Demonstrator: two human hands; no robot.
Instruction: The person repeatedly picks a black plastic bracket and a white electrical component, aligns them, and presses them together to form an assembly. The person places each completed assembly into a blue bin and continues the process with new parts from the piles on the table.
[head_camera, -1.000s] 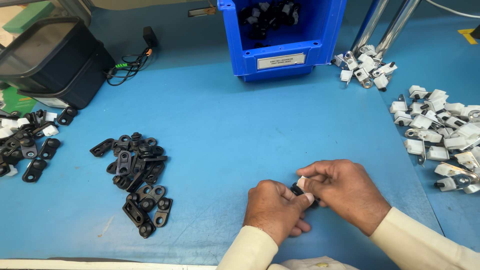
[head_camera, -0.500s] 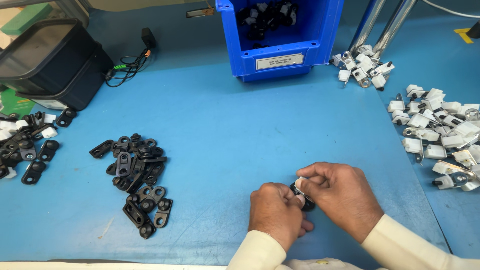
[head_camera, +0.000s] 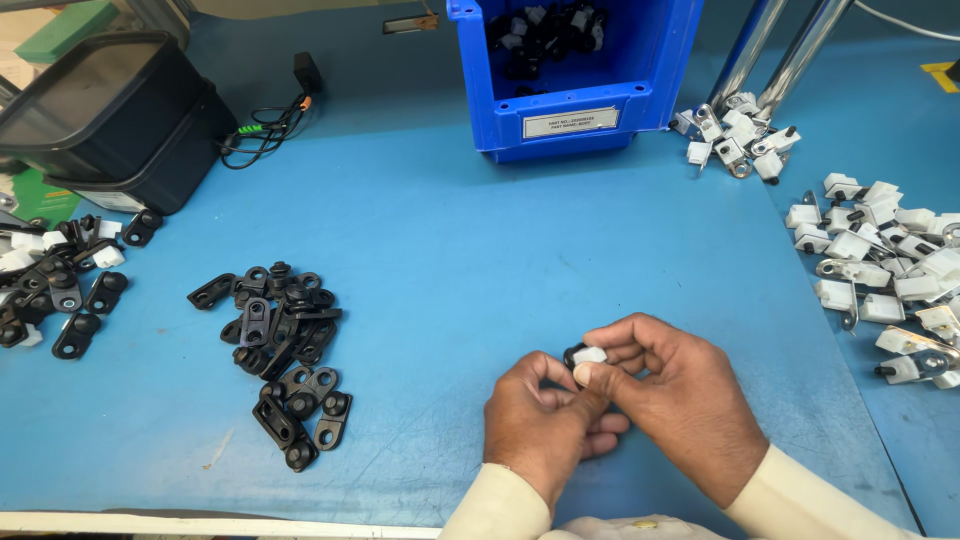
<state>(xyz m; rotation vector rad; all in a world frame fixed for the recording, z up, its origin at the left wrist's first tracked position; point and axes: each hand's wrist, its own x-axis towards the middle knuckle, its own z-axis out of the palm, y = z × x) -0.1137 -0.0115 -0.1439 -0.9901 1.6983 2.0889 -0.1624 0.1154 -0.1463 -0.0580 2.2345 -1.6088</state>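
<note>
- I see both hands meeting low over the blue bench top, near its front edge and right of the middle.
- My left hand is curled shut, its fingertips pinching the small white-and-black plastic clip part from below and from the left.
- My right hand closes on the same part from the right, thumb and forefinger pressed to its white end.
- The part sits between the two sets of fingertips, lifted clear of the bench; most of it is hidden, so I cannot tell which way its long axis runs.
- Neither hand is nearer: both touch the part, the left under it and the right over and beside it.
- The heap of flat black plastic brackets lies well to the left of the hands, toward the front-left of the bench, closest to my left hand.
- The spread of white plastic clips with metal pins lies along the right edge, closer to my right hand.
- The blue plastic bin of parts stands at the back edge, well apart from both hands.
- A black box sits at the back-left corner.
</note>
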